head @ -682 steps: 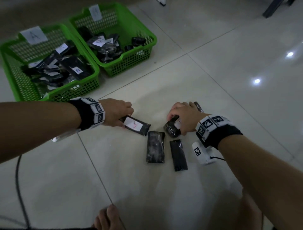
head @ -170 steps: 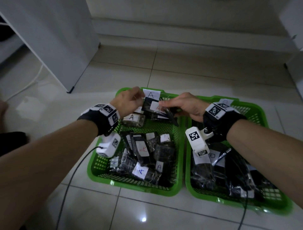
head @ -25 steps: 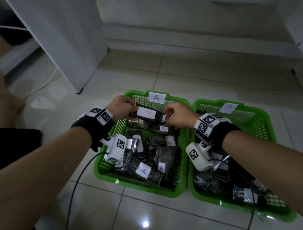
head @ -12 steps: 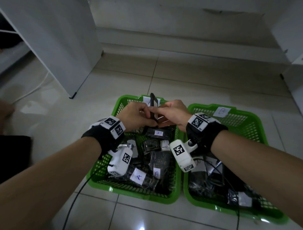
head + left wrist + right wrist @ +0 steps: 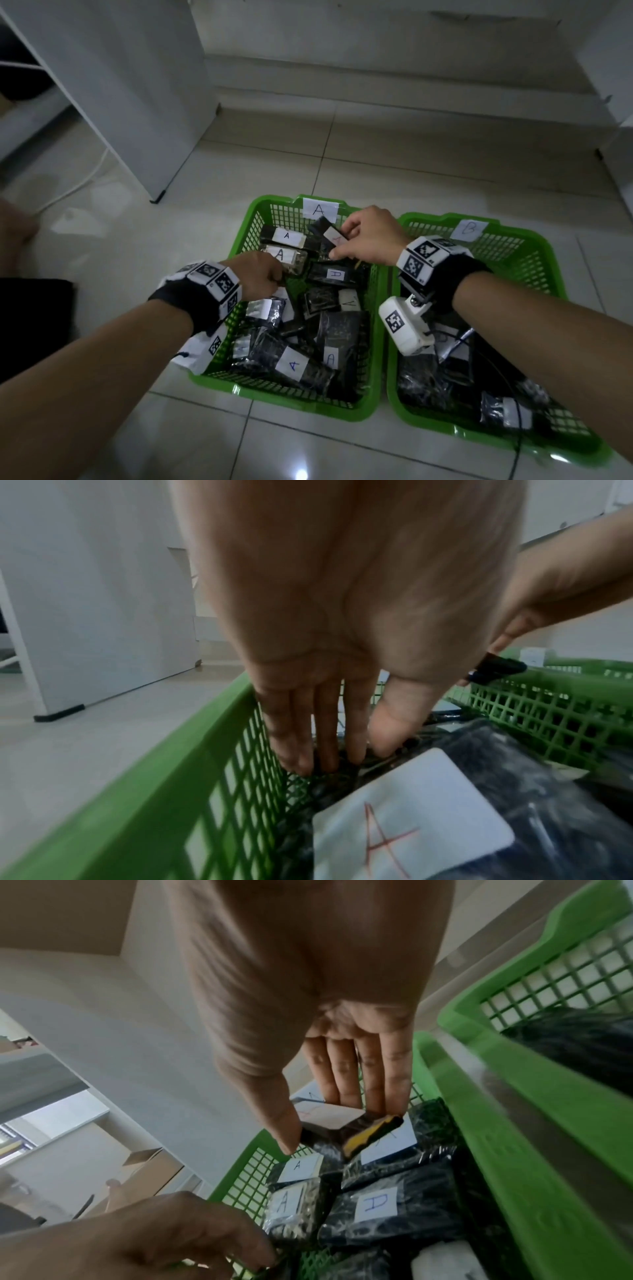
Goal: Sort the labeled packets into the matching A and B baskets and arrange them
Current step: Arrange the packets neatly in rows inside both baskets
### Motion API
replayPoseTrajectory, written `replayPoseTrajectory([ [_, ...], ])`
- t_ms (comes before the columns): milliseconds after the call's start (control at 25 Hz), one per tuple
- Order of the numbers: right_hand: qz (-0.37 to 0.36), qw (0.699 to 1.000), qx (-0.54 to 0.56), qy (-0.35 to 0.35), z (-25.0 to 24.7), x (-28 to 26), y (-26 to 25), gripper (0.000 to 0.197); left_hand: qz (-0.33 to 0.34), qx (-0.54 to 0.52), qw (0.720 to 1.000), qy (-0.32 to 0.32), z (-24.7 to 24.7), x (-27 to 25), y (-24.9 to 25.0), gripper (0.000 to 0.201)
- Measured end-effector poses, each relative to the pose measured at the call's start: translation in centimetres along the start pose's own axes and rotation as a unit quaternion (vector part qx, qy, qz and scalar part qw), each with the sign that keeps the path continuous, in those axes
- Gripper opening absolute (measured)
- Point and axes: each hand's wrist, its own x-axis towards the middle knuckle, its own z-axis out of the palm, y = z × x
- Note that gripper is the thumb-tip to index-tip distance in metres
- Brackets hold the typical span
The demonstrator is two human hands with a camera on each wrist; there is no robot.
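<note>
while the right hand (image 5: 371,240) pinches a dark packet (image 5: 328,235) with a white label between thumb and fingers, above the far end of the a basket (image 5: 260,219), the sorting itself looks nearly finished and the work seems to be in its arranging stage. its grip is closed on that packet, which hangs just over the labelled packets already lying in the far rows. the left hand (image 5: 262,275) reaches down at the basket's left wall, fingers extended and pushing among the packets there; its grip looks open, pressing rather than holding, though the fingertips are partly buried. every label that can be read in the a basket shows an a, so those appear rightly placed; the far packets (image 5: 286,245) lie in tidy rows, while the near ones (image 5: 301,356) are heaped at odd angles and seem to need straightening. the b basket (image 5: 513,240) sits touching the a basket on its right, holding dark packets whose labels are mostly hidden by the right arm, so i cannot tell how orderly it is. no loose packets show on the floor. both baskets stand on the pale glossy tiled floor (image 5: 411,164), with a white cabinet (image 5: 120,85) at the left, a cable (image 5: 78,185) beside it, and a light wall with a skirting beyond.
</note>
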Motion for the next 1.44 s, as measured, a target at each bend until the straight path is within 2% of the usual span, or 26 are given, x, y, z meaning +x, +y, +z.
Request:
replayPoseTrajectory([
  [120, -0.013, 0.999, -0.011, -0.03, 0.9, -0.1, -0.5, 0.041, -0.001, -0.024, 0.999, -0.031, 0.1, -0.2, 0.2, 0.032],
  [240, -0.031, 0.998, -0.019, -0.046, 1.9, -0.1, -0.6, 0.042, -0.006, -0.07, 0.994, -0.085, 0.1, -0.5, 0.1, 0.04],
  [400, -0.062, 0.995, -0.054, -0.053, 2.7, 0.1, -1.0, 0.049, -0.001, -0.066, 0.988, -0.139, 0.3, -0.3, -0.6, 0.019],
  [480, -0.087, 0.992, -0.079, -0.05, 3.2, 0.1, -1.5, 0.047, 0.011, -0.068, 0.984, -0.166, 0.0, -0.8, -1.1, 0.017],
  [520, -0.102, 0.99, -0.085, -0.05, 3.7, 0.0, -2.0, 0.046, 0.028, -0.069, 0.987, -0.145, -0.3, -1.0, -1.6, 0.014],
  [560, -0.12, 0.987, -0.09, -0.052, 4.3, -0.1, -2.5, 0.046, 0.05, -0.074, 0.992, -0.086, -0.7, -1.2, -2.2, 0.01],
  [640, -0.158, 0.979, -0.109, -0.06, 5.5, -0.5, -3.8, 0.046, 0.071, -0.061, 0.991, 0.096, -1.6, -1.5, -3.3, 0.013],
  [720, -0.184, 0.971, -0.143, -0.06, 6.5, -0.6, -4.9, 0.047, 0.075, -0.024, 0.968, 0.239, -2.0, -1.7, -4.2, 0.015],
  [800, -0.197, 0.963, -0.171, -0.064, 7.0, -0.4, -5.8, 0.045, 0.09, -0.032, 0.951, 0.296, -1.8, -1.7, -4.7, 0.015],
  [880, -0.211, 0.956, -0.184, -0.083, 7.5, -0.3, -6.3, 0.038, 0.121, -0.017, 0.951, 0.284, -1.4, -1.4, -5.0, 0.028],
  [960, -0.227, 0.946, -0.205, -0.109, 8.1, -0.2, -6.6, 0.029, 0.141, 0.085, 0.957, 0.24, -1.0, -0.7, -5.1, 0.04],
  [1080, -0.243, 0.926, -0.25, -0.143, 8.8, -0.5, -6.8, 0.027, 0.118, 0.249, 0.95, 0.149, -0.7, 0.1, -4.7, 0.044],
  [1160, -0.209, 0.936, -0.246, -0.14, 8.1, 0.2, -6.4, 0.021, 0.096, 0.323, 0.935, 0.112, -0.3, 0.8, -4.3, 0.044],
  [1240, -0.171, 0.947, -0.232, -0.145, 7.0, 1.0, -6.0, 0.02, 0.089, 0.365, 0.92, 0.111, 0.2, 1.5, -3.6, 0.035],
  [1360, -0.146, 0.943, -0.224, -0.198, 5.1, 1.3, -4.7, 0.011, 0.065, 0.362, 0.918, 0.147, 0.9, 2.4, -2.7, 0.013],
  [1440, -0.121, 0.946, -0.179, -0.24, 4.2, 0.7, -4.1, 0.01, 0.038, 0.359, 0.918, 0.162, 1.4, 2.8, -2.6, 0.017],
])
